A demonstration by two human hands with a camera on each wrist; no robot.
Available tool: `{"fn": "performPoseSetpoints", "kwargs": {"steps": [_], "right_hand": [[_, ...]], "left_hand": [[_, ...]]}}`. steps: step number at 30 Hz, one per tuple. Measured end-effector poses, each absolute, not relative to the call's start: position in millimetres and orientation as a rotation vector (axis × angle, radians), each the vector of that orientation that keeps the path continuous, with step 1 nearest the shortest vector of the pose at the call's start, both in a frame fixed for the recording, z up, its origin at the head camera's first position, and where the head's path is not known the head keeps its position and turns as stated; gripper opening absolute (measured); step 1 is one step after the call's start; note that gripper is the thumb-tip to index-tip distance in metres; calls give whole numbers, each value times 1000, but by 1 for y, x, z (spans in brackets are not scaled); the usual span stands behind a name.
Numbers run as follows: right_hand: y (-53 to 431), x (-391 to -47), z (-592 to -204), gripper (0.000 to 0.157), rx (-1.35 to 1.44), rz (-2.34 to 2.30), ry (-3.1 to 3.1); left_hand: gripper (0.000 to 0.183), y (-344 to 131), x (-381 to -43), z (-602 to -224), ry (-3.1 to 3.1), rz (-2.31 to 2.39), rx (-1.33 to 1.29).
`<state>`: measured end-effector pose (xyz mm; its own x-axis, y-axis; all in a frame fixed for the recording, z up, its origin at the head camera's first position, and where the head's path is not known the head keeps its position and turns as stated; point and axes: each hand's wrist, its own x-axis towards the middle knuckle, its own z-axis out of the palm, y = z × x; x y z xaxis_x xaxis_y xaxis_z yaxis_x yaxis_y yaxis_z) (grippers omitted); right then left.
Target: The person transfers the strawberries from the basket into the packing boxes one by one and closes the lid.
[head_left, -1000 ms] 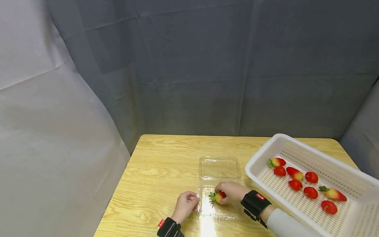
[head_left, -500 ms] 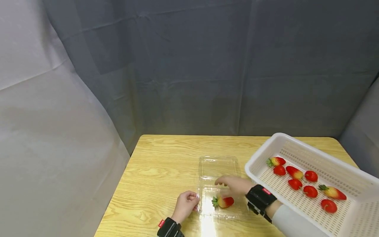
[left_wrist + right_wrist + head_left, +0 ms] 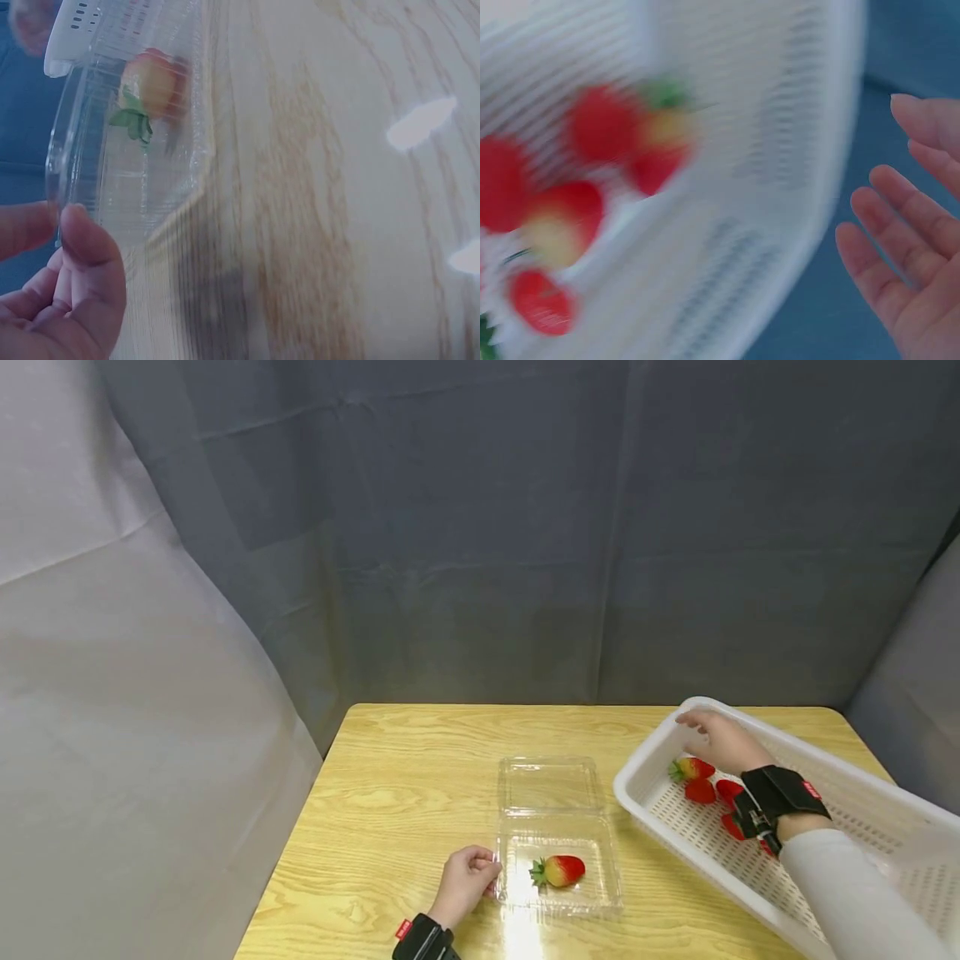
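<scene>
With thumb and index finger my left hand (image 3: pixel 467 883) pinches the left rim of a clear plastic clamshell box (image 3: pixel 557 812), which lies opened out on the table. One red and yellow strawberry (image 3: pixel 564 871) with green leaves lies on its side in the box's near half. My right hand (image 3: pixel 722 742) is over the far left end of a white slotted basket (image 3: pixel 651 828), its fingers relaxed and holding nothing. Below it, a red and yellow strawberry (image 3: pixel 693 768) and a plain red strawberry (image 3: pixel 700 791) lie in the basket. Hand and sleeve hide several of the other strawberries there.
The wooden table (image 3: pixel 405 777) ends at a dark grey cloth (image 3: pixel 480 568) behind, with a light cloth (image 3: pixel 150 735) on the left. The basket stands at an angle on the right, its raised rim close to the box's right side.
My right hand has let go of the strawberry in the box, then moved right and away from me to above the basket. My left hand keeps its pinch on the box.
</scene>
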<state>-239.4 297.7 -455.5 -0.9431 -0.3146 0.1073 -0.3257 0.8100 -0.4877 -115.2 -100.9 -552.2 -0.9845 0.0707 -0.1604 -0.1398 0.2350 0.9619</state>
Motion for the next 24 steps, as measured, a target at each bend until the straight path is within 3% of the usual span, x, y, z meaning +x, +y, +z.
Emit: {"fn": "performPoseSetpoints", "kwargs": {"steps": [8,14,24], "right_hand": [[321,-226,-515,33,374,727,-3162],[323,-221,-539,35,387,659,-3226],[319,-226,-533,35,454,738,-3131]], "left_hand": [[17,-97,-108,-522,2300,1863,-40],[15,-98,-111,-535,2296,1861,-52],[16,-100,-119,-561,2307,1863,-86]]}}
